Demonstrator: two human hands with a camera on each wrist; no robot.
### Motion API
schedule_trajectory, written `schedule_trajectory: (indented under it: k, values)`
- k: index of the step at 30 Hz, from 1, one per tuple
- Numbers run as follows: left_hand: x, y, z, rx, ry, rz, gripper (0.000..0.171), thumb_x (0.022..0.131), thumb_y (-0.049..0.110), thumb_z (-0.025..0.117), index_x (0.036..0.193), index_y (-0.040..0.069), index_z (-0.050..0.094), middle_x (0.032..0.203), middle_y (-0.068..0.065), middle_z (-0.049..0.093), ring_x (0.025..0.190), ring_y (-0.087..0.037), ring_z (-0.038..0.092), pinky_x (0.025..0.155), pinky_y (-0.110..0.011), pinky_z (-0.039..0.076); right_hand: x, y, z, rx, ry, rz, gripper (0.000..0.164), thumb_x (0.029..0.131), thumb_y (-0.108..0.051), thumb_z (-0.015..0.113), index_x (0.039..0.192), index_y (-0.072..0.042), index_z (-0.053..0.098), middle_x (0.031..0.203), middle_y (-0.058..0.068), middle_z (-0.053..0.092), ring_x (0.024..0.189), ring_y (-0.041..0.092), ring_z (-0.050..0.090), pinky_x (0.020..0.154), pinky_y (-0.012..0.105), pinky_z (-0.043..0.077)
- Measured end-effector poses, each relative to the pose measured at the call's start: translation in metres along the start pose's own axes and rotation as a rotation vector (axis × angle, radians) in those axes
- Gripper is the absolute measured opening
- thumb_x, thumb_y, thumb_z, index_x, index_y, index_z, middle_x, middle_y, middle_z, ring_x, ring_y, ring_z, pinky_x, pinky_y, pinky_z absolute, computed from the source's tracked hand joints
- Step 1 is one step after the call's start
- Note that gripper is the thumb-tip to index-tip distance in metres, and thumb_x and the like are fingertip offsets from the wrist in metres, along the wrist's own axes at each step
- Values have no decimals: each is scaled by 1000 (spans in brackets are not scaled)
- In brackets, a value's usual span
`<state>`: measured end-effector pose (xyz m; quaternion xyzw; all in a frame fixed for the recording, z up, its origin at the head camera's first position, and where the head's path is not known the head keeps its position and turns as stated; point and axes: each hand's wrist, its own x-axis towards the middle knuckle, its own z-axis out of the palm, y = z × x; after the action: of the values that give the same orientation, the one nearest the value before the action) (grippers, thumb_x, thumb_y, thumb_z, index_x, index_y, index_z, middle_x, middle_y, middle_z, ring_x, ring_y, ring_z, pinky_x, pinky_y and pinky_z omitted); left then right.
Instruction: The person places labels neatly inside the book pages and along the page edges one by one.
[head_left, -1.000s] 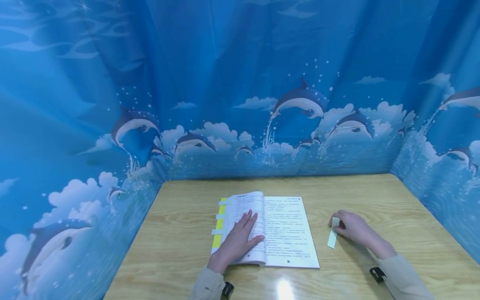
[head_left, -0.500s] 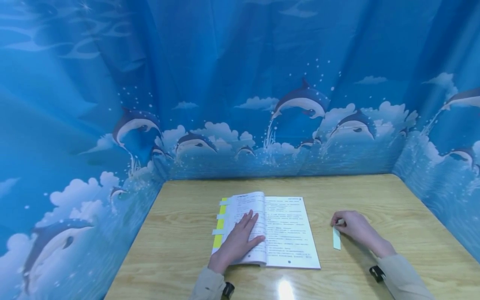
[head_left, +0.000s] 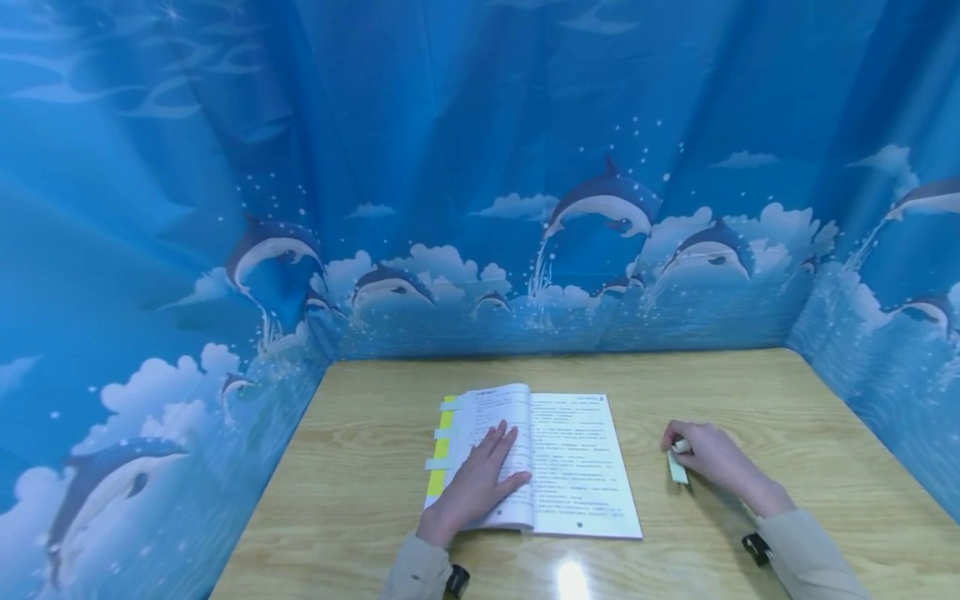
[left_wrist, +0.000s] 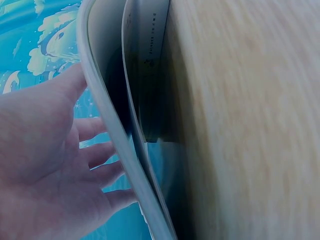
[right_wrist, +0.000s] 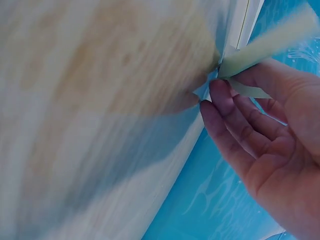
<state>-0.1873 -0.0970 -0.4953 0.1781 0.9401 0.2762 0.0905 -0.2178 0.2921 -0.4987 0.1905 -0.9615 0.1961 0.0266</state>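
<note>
An open book point(head_left: 581, 467) lies on the table. My left hand point(head_left: 476, 479) rests on its left page with the fingers straight; in the left wrist view the hand point(left_wrist: 45, 160) lies along the lifted page block point(left_wrist: 107, 107). To the right of the book, just above the table, my right hand point(head_left: 708, 457) pinches pale green sticky tabs point(head_left: 678, 468). The right wrist view has one pale strip point(right_wrist: 275, 42) sticking up from the fingertips and a second piece point(right_wrist: 247, 90) below it. Whether the two are joined is hidden by the fingers.
Several pale tabs point(head_left: 437, 464) stick out over a yellow strip point(head_left: 441, 482) along the book's left edge. The wooden table point(head_left: 360, 467) reaches back to a blue dolphin curtain point(head_left: 465, 167), which also hangs at both sides. Dark straps sit at both wrists.
The pale green piece in my right hand has turned more upright, then split into two visible parts at the fingertips. My left hand stays in place on the page.
</note>
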Motion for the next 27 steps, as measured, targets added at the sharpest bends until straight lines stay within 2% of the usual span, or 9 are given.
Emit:
schedule_trajectory:
  k: [3, 9, 14, 19, 23, 27]
  values:
    - [0, 0, 0, -2, 2, 1, 77, 101, 56, 52, 162, 16, 26, 170, -7, 15, 156, -29, 15, 125, -54, 17, 0, -1, 1, 5, -14, 8, 25, 78, 9, 75, 87, -11, 64, 85, 0, 70, 84, 28, 70, 74, 47, 59]
    - [0, 0, 0, 3, 5, 4, 77, 101, 56, 52, 162, 16, 26, 170, -7, 16, 156, -29, 15, 125, -54, 17, -3, 0, 3, -19, -1, 12, 28, 77, 10, 76, 88, -11, 62, 83, -2, 66, 79, 18, 64, 70, 40, 57]
    - [0, -1, 0, 10, 7, 6, 77, 101, 56, 51, 162, 16, 26, 170, -7, 16, 156, -28, 15, 125, -55, 18, -4, 0, 4, -8, 4, 17, 27, 80, 12, 73, 90, -10, 61, 85, -2, 66, 82, 19, 66, 70, 39, 57]
    - [0, -1, 1, 14, 8, 4, 77, 101, 56, 51, 162, 16, 26, 170, -6, 16, 156, -28, 16, 124, -54, 18, -2, -2, 3, -1, 64, 20, 24, 83, 10, 71, 89, -12, 63, 85, -1, 68, 82, 24, 68, 70, 43, 59]
    - [0, 0, 0, 14, 6, 1, 77, 101, 56, 51, 162, 16, 26, 170, -6, 16, 156, -28, 16, 124, -54, 19, -2, -5, 0, -21, 112, 15, 23, 82, 4, 77, 88, -17, 69, 86, -3, 68, 82, 24, 68, 71, 44, 59]
    - [0, 0, 0, 12, 0, -2, 76, 102, 56, 51, 162, 16, 26, 170, -5, 16, 156, -28, 16, 125, -54, 19, -2, -5, -1, -49, 162, 5, 16, 83, -8, 81, 87, -22, 75, 84, -8, 67, 76, 15, 65, 65, 36, 56]
